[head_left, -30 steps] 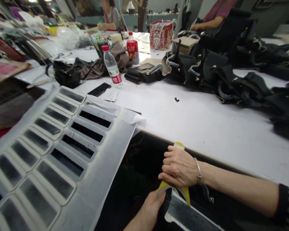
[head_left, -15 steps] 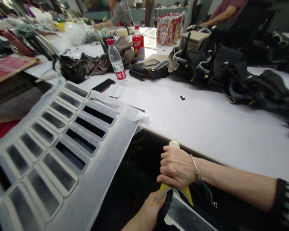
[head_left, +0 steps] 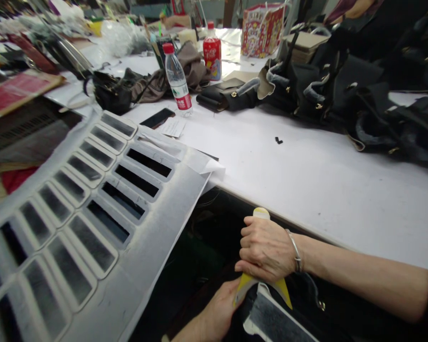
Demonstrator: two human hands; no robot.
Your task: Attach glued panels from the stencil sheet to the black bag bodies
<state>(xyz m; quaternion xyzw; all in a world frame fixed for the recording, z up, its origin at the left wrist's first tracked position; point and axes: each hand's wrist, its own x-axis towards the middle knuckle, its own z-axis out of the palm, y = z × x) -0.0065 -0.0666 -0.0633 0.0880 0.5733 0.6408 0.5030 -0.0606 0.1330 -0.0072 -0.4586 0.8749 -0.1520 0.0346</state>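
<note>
My right hand (head_left: 266,249) is wrapped round a yellow tool (head_left: 283,290) with two curved prongs at the bottom. Its pale rounded end (head_left: 261,213) sticks out above my fist. Under the prongs lies a dark panel with a ragged white edge (head_left: 276,316), on what looks like a black bag (head_left: 312,327) with a plastic-wrapped handle and a gold-coloured fitting. My left hand (head_left: 219,306) is closed at the left side of the black bag, its thumb side by the left prong. Most of its fingertips are hidden.
A pale sheet of framed dark strips (head_left: 135,266) slopes at left. On the white table (head_left: 257,166) stand a water bottle (head_left: 178,83), a red drink bottle (head_left: 212,52) and a patterned gift bag (head_left: 262,31). Several black bags (head_left: 349,90) are heaped at right. A phone (head_left: 158,118) lies behind the sheet.
The view has shifted slightly, so the table things sit a little further right and higher. Both hands keep their holds, with the yellow tool still over the dark panel.
</note>
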